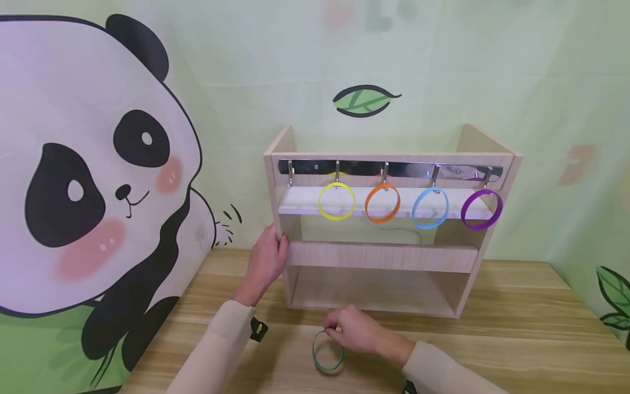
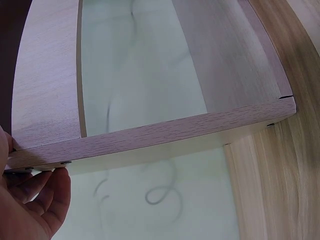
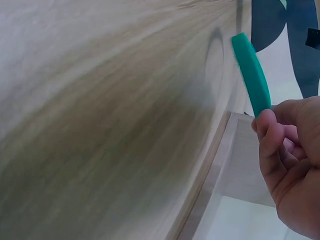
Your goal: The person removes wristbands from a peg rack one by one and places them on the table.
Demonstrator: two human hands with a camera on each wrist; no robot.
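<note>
My right hand [image 1: 354, 329] pinches a thin green wristband [image 1: 328, 365] by its upper edge, low over the table in front of a wooden shelf [image 1: 381, 257]. In the right wrist view the wristband [image 3: 251, 75] is seen nearly edge-on, held between thumb and fingers. With my left hand [image 1: 268, 257] I grip the left side panel [image 2: 150, 140] of the shelf, fingers bent against its outer face. Across the shelf's top runs a metal hook rail [image 1: 361, 167]. Yellow [image 1: 337, 219], orange [image 1: 382, 220], light blue [image 1: 430, 225] and purple wristbands [image 1: 481, 225] hang there; the leftmost hook [image 1: 290, 174] is bare.
The shelf stands on a wood-grain table [image 1: 531, 328], near its back edge. Behind it hangs a pale green backdrop [image 1: 275, 65] with a large panda [image 1: 98, 164] at the left and leaf prints.
</note>
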